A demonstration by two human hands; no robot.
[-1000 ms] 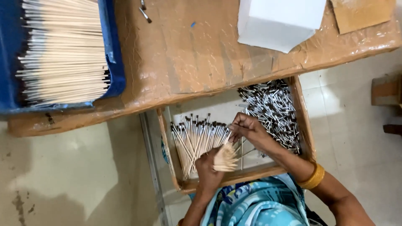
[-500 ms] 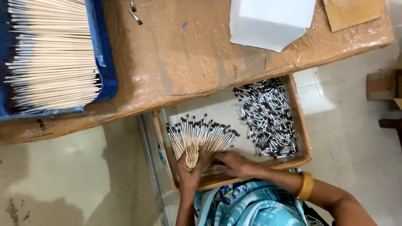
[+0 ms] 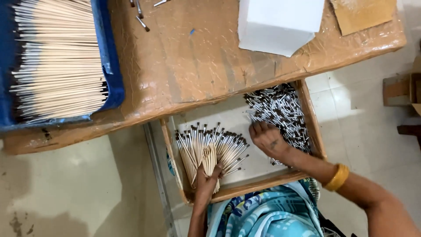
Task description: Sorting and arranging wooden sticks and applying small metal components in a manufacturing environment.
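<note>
My left hand grips a small bundle of pale wooden sticks inside an open wooden drawer. Around it lie several sticks with metal-and-black tips, fanned out on the drawer's left side. My right hand, with a yellow bangle at the wrist, rests palm down with fingers spread at the edge of a pile of small metal ferrules with black ends on the drawer's right side. Whether it holds any ferrule is hidden.
A brown table wrapped in plastic film stands above the drawer. On it are a blue tray full of long pale sticks, a white box, a cardboard piece and loose metal bits. Tiled floor surrounds.
My right hand left the stick bundle and moved right onto the ferrule pile. My left hand stays on the sticks. The view shifted slightly.
</note>
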